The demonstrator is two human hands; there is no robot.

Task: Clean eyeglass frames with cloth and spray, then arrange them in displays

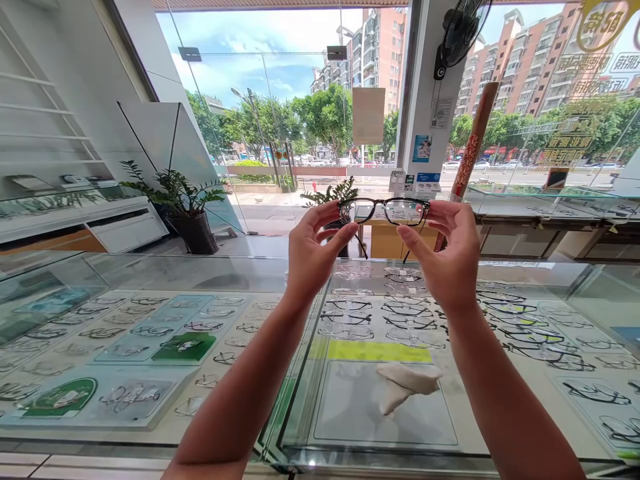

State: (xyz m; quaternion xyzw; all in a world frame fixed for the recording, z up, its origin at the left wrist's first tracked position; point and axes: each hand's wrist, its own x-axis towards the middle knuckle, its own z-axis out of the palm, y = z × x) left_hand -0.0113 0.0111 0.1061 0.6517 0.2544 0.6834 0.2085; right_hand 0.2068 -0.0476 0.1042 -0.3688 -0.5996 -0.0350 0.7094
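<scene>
A pair of black-framed eyeglasses (381, 201) is held up in front of me, above the glass display counter, with its temples hanging down. My left hand (320, 240) pinches the frame's left end between thumb and fingers. The right end is gripped the same way by my right hand (447, 243). Through the clear lenses part of the scene behind shows. Below, on the counter's glass top, lies a crumpled off-white cloth (410, 383) on a light rectangular mat (345, 407); neither hand touches it.
Several rows of eyeglasses (405, 313) lie inside the glass display counter (295, 393). Potted plants (193, 227) stand beyond it. A wooden post (475, 143) leans near the window, and a black fan (460, 30) is mounted on the pillar.
</scene>
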